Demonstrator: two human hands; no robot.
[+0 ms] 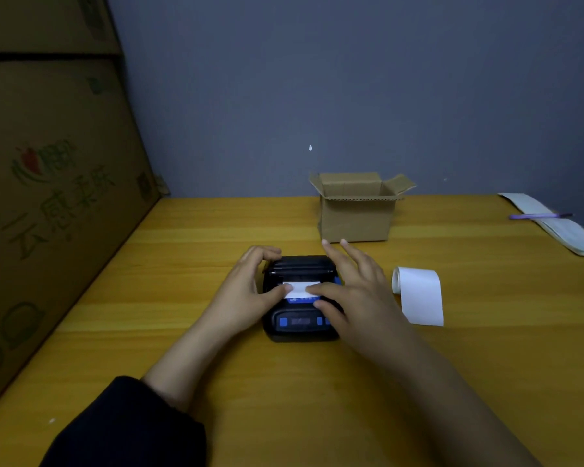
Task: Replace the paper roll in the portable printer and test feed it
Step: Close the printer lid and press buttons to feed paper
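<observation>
A small black portable printer (300, 325) with blue buttons lies on the wooden table (216, 332), its lid down. A short white paper strip (297, 288) sticks out across its top. My left hand (246, 288) wraps the printer's left side, thumb on the strip's left end. My right hand (354, 288) rests on the right side, fingers spread, thumb pressing the strip's right end. A partly unrolled white paper roll (418, 294) lies on the table to the right of the printer, apart from my hands.
A small open cardboard box (358, 214) stands just behind the printer. Large printed cartons (54, 197) line the left side. At the far right lies a long paper pad (560, 224) with a purple pen (540, 216) on it. A grey wall is behind.
</observation>
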